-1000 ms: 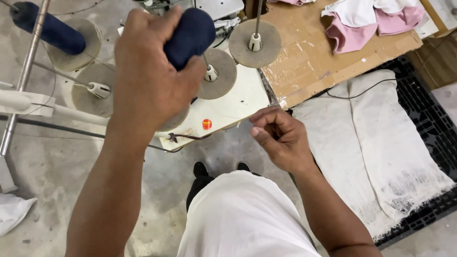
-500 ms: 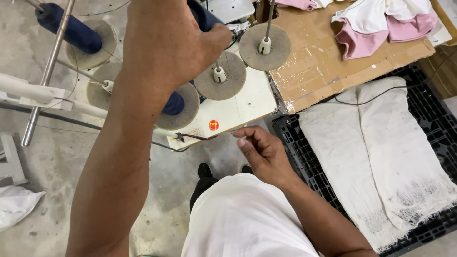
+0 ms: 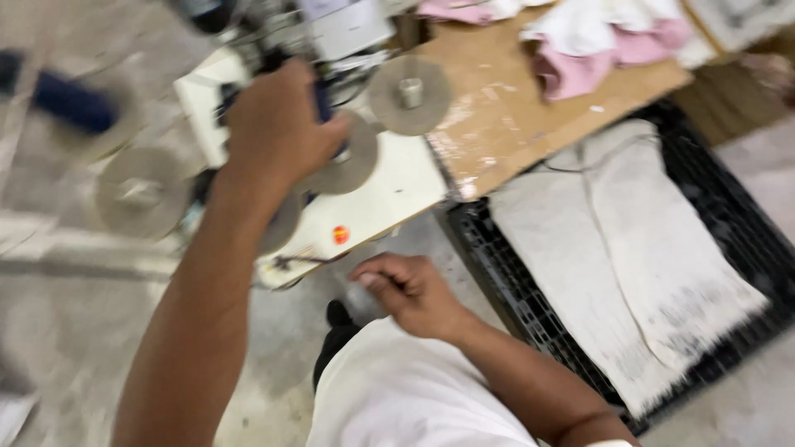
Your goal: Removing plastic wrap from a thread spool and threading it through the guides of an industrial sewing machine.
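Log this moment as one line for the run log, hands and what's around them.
left hand: gripping dark blue thread cone over round spool discs | right hand: closed near white stand edge | black crate holds pale cloth

Pink cloths (image 3: 580, 50) on board, black crate (image 3: 530, 306) below

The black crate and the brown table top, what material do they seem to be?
The black crate looks like moulded plastic: open grid walls, matte black. The brown table top looks like bare wood or board: flat tan surface with pale worn patches. Motion blur leaves both uncertain.
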